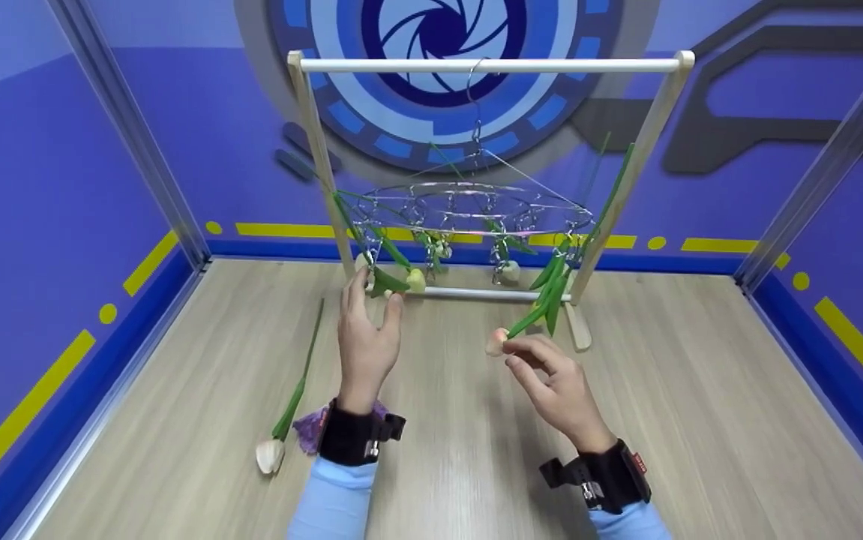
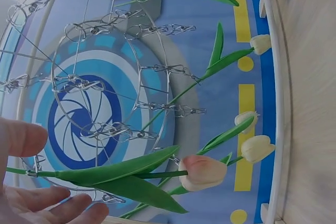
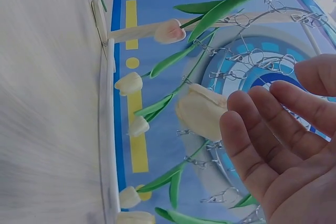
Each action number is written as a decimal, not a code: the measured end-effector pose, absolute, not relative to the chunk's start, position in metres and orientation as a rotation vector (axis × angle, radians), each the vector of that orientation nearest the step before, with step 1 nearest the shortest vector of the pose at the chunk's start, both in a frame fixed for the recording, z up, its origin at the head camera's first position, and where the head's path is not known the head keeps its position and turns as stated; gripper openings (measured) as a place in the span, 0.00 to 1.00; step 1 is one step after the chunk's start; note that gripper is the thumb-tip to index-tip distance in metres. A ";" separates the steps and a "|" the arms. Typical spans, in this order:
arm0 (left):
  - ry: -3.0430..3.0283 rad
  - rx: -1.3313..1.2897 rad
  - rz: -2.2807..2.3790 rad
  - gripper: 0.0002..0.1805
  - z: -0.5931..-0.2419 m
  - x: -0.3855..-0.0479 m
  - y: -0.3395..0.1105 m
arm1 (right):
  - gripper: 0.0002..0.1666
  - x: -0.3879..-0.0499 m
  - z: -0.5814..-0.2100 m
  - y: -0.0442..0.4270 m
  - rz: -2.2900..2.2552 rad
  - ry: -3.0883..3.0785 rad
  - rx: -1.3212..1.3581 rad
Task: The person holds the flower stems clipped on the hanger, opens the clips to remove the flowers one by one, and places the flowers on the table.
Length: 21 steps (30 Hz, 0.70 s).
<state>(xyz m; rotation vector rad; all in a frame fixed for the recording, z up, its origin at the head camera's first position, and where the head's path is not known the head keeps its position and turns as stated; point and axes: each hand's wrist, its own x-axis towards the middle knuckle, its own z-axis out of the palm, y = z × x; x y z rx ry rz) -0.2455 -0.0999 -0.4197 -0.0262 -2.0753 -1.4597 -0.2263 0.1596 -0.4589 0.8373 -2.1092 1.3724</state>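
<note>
A round metal clip hanger [image 1: 476, 187] holds several artificial tulips, blooms downward. My left hand [image 1: 367, 337] is raised at its left side with fingers extended. In the left wrist view, a pink-and-white tulip [image 2: 202, 171] hangs beside that hand, its green stem passing between thumb and fingers without being gripped. At the hanger's right, the fingers of my right hand [image 1: 555, 382] are loosely bent beside another pinkish tulip [image 1: 497, 342]. In the right wrist view, a pale bloom [image 3: 202, 111] is just beyond the fingertips; whether they touch it I cannot tell.
The hanger hooks over a wooden rack's white top bar [image 1: 491, 66]. A loose white tulip [image 1: 270, 456] lies on the wooden table [image 1: 446, 465], left of my left forearm. Purple crumpled material [image 1: 310, 431] is partly hidden by that wrist. Blue panels enclose the table.
</note>
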 end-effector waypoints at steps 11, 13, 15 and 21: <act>-2.115 0.008 -1.615 0.30 -0.417 -0.257 -0.104 | 0.14 -0.226 -0.457 0.159 1.425 -2.041 0.864; -2.115 -0.002 -1.615 0.30 -0.416 -0.257 -0.104 | 0.14 -0.226 -0.456 0.159 1.430 -2.047 0.860; -2.108 -0.010 -1.611 0.27 -0.415 -0.257 -0.104 | 0.14 -0.225 -0.456 0.159 1.430 -2.051 0.861; -2.049 -0.073 -1.532 0.19 -0.415 -0.254 -0.099 | 0.14 -0.225 -0.455 0.159 1.436 -2.042 0.886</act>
